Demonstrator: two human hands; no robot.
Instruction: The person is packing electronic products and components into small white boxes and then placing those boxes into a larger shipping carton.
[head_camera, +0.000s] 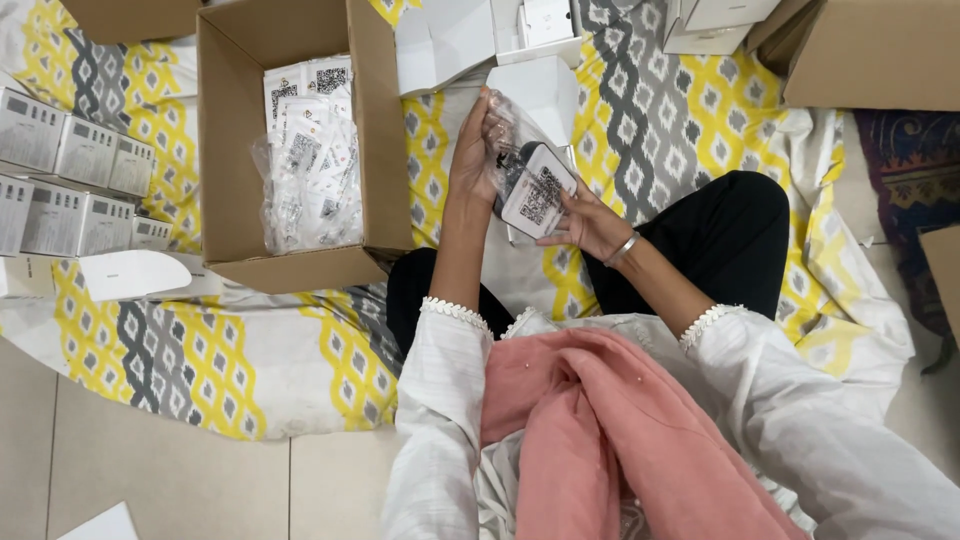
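My left hand (476, 150) and my right hand (588, 222) together hold a small clear plastic bag (530, 175) with a dark item and a white label bearing a square code. The left hand grips the bag's upper left side, fingers up. The right hand, with a metal bangle at the wrist, holds the lower right edge. Just behind the bag lies an open white box (545, 92) on the patterned cloth.
An open cardboard box (232, 140) at the left holds several similar bagged items. Stacks of small white-grey boxes (70, 180) lie at far left. More white boxes (715, 25) and a cardboard box (880, 60) sit at the top right. A yellow-grey patterned cloth (690, 110) covers the floor.
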